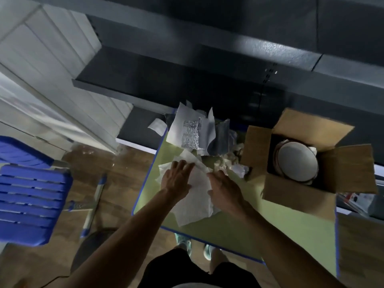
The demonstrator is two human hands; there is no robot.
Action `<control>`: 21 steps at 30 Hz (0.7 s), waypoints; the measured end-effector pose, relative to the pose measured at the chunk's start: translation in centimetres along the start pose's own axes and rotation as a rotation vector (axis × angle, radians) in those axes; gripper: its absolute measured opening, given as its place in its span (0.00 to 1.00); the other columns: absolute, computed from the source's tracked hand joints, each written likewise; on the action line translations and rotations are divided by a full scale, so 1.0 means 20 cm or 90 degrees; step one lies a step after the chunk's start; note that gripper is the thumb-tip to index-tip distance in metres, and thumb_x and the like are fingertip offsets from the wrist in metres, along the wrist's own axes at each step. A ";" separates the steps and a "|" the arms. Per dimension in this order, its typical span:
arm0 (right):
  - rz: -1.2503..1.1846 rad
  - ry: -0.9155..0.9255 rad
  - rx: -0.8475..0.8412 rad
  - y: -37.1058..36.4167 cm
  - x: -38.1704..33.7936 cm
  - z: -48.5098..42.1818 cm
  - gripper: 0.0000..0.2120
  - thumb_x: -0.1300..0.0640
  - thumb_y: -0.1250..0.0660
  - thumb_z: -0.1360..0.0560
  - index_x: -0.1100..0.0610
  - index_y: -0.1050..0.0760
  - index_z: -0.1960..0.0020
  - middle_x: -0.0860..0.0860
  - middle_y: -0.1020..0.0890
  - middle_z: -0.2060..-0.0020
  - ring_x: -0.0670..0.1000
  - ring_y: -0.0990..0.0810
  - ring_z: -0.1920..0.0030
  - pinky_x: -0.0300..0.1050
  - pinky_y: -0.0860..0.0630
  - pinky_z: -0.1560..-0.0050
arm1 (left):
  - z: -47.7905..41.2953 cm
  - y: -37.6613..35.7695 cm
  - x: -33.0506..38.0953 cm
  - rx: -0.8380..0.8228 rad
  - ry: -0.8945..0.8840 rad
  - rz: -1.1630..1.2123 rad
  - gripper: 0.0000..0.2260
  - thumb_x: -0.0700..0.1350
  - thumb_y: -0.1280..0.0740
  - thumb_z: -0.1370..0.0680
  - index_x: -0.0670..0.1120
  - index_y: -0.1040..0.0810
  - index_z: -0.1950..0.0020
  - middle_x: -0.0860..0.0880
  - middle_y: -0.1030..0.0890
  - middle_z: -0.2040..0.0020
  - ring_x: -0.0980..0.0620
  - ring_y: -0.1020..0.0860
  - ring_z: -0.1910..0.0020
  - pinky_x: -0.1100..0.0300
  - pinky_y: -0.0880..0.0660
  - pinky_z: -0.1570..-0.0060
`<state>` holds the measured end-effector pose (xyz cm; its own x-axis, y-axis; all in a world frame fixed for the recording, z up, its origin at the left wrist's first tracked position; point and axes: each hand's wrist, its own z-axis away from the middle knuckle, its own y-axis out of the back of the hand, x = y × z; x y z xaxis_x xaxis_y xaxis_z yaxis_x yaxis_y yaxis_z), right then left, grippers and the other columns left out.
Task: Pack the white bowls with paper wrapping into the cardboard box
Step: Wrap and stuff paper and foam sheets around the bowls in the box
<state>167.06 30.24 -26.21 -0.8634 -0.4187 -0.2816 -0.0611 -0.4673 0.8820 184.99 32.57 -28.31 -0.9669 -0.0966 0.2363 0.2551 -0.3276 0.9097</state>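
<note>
Left hand (176, 177), right hand (225, 190), grips spread, flatten crumpled white paper sheet (197, 200) on green bench (239, 227); next probably pinch it over white bowl (297, 161) in brown cardboard box (291, 201).

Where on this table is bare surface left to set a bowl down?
Bare green table runs along the near edge, from the flat white paper to the cardboard box. The far end is crowded with loose sheets and crumpled paper beside the box.
</note>
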 end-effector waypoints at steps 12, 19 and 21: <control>-0.068 -0.078 0.062 -0.05 -0.05 0.00 0.12 0.56 0.34 0.24 0.56 0.29 0.41 0.53 0.28 0.41 0.51 0.25 0.46 0.41 0.25 0.53 | -0.06 0.04 -0.03 0.070 -0.053 0.125 0.03 0.43 0.31 0.23 0.48 0.22 0.51 0.50 0.23 0.48 0.51 0.26 0.47 0.60 0.28 0.56; -0.126 -0.081 0.063 0.13 -0.02 0.05 0.05 0.54 0.39 0.21 0.54 0.31 0.47 0.51 0.17 0.53 0.53 0.19 0.52 0.43 0.30 0.59 | -0.11 0.18 -0.03 -0.003 -0.082 0.236 0.09 0.42 0.33 0.22 0.47 0.19 0.43 0.48 0.17 0.45 0.49 0.18 0.48 0.60 0.24 0.50; -0.141 -0.058 0.080 0.20 0.00 0.06 0.05 0.55 0.39 0.20 0.53 0.32 0.46 0.52 0.17 0.53 0.54 0.18 0.51 0.44 0.28 0.59 | -0.12 0.24 -0.01 -0.042 -0.088 0.228 0.12 0.44 0.31 0.24 0.49 0.19 0.41 0.50 0.17 0.43 0.50 0.19 0.47 0.60 0.26 0.48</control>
<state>166.24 29.40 -22.14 -0.8631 -0.2422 -0.4431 -0.3107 -0.4371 0.8440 186.50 28.79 -24.81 -0.8074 -0.0892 0.5833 0.5728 -0.3559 0.7384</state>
